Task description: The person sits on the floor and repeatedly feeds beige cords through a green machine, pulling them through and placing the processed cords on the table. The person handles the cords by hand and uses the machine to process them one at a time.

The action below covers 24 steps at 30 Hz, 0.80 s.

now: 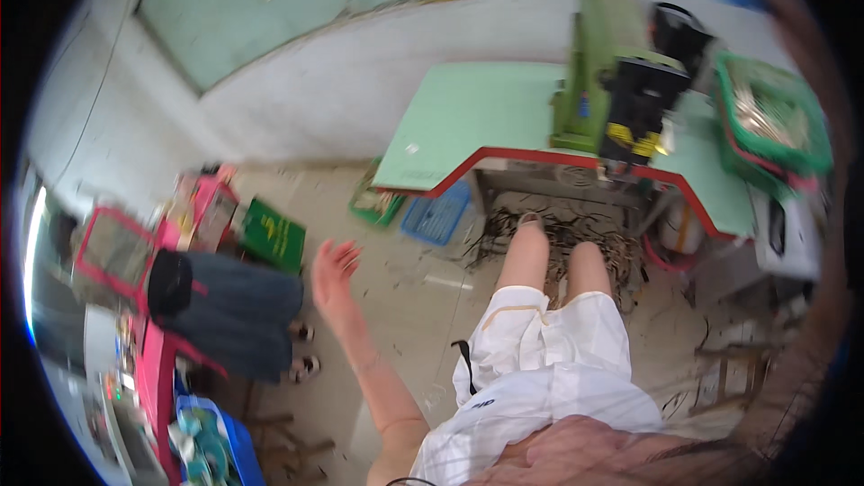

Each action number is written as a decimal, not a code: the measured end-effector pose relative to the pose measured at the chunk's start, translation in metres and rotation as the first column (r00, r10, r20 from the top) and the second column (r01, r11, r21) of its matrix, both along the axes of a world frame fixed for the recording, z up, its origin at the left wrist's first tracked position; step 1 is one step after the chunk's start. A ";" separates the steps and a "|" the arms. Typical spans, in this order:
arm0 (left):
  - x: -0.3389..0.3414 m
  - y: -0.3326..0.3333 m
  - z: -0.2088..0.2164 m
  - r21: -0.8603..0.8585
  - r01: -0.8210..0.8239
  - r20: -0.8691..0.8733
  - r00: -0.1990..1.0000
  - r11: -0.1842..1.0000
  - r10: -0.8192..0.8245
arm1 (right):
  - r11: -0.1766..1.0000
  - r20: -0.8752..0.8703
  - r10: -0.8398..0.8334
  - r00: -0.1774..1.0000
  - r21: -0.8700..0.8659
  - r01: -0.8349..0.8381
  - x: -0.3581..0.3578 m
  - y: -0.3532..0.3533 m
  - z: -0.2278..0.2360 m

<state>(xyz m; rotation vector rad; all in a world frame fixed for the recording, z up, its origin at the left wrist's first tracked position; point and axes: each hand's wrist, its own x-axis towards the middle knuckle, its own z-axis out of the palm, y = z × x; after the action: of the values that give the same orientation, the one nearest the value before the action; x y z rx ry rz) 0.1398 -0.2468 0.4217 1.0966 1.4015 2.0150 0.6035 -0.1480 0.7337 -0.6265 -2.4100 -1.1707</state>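
My left hand [335, 281] hangs in the air to the left of my legs, over the tiled floor. Its fingers are apart and slightly curled, and nothing shows in them. A blurred, skin-toned band runs along the right rim, very near the camera; it looks like my raised right arm [823, 306]. No fingers can be made out there. In front of my knees stands a pale green worktable [486, 108] with a red edge. On it is a green machine [585, 72] with a black, yellow-marked front part [643, 99].
A green basket [821, 139] of pale pieces sits at the table's right. Dark strips [621, 256] litter the floor beneath. A blue crate [436, 214] stands by the table's left side. A person in a dark garment [234, 315] is at the left, beside a pink-edged bench [155, 387].
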 end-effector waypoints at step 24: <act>-0.161 -0.012 -0.438 -0.474 -0.433 0.111 0.835 0.767 0.540 | 0.141 -0.026 0.360 0.932 -0.987 -0.082 -0.215 0.020 -0.460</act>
<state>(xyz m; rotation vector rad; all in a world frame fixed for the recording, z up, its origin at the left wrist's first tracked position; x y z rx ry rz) -0.0213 -0.2588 -0.0166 0.2840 2.0218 1.9213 0.3886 -0.1284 0.2736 -0.3780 -3.0831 0.7715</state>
